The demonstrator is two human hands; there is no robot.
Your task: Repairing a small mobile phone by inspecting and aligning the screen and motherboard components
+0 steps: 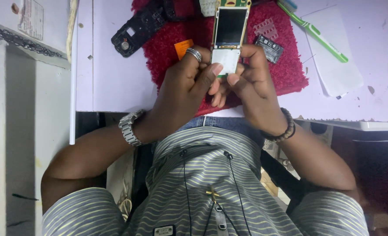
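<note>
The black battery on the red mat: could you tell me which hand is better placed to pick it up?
Probably the right hand: the battery lies just beside it; the left hand is across the phone board.

Grey striped shirt [202, 192], black earphone cords, gold cross pendant [212, 192]; steel watch [129, 126] at 9 o'clock, silver ring [194, 54], dark bead bracelet [285, 129] at 3 o'clock.

Your hands hold a phone board [227, 39] with a green edge, dark screen and white pad. Beneath it lies a deep red mat [286, 65] on a pale lilac table [111, 78]. The pen [314, 32] is green and white (your shirt [202, 192]: grey with yellowish stripes).
</note>
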